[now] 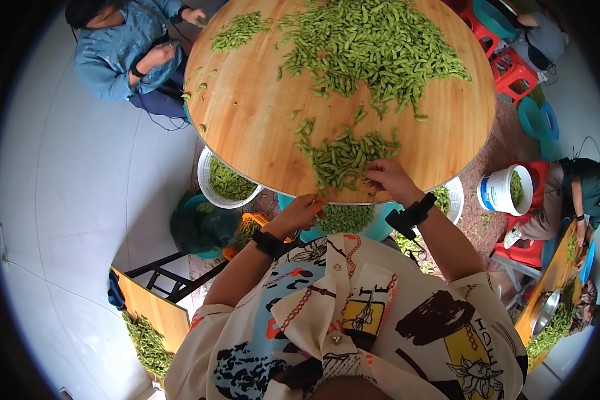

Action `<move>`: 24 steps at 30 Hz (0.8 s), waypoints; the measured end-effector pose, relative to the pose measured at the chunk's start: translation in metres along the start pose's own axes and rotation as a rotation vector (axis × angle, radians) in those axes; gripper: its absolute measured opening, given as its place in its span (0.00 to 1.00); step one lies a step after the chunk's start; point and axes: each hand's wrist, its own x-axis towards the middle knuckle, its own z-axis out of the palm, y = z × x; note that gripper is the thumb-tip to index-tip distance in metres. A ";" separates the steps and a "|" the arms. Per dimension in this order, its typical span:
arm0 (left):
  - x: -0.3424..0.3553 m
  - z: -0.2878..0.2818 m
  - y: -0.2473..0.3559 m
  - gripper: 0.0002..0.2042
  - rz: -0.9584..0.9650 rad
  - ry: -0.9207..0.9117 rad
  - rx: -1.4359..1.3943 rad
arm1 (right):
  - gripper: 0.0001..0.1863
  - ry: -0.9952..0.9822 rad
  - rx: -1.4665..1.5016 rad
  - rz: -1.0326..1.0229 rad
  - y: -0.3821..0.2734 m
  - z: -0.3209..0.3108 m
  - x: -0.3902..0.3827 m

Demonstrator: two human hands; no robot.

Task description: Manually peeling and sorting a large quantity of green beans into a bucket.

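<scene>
My left hand (301, 213) is closed at the near edge of the round wooden table (253, 127). A small orange thing (318, 206) shows at its fingertips; its kind is unclear. My right hand (392, 180) reaches over the table edge, thumb and fingers pinched together beside a small heap of green soybean pods (343, 159). What lies in that pinch, if anything, is too small to make out. Below the edge, between my forearms, sits a teal basin (384, 219) holding green pods or beans. A much bigger pile of pods (373, 50) covers the table's far side.
At the far left, a person in blue (117, 53) sits by the table. White baskets (205, 183) of pods stand under its rim. On the right are a white bucket (492, 192), red stools (515, 73) and other people. A side table (157, 297) with pods stands lower left.
</scene>
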 end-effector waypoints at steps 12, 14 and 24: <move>0.001 -0.010 -0.025 0.14 0.053 0.036 0.077 | 0.11 0.662 -1.145 -0.526 0.016 -0.112 -0.018; 0.007 -0.006 -0.024 0.12 0.149 0.109 0.231 | 0.10 0.657 -1.109 -0.590 0.019 -0.102 -0.021; 0.046 0.007 -0.040 0.09 0.724 0.629 0.754 | 0.12 -0.087 -1.007 -0.595 0.034 0.060 0.005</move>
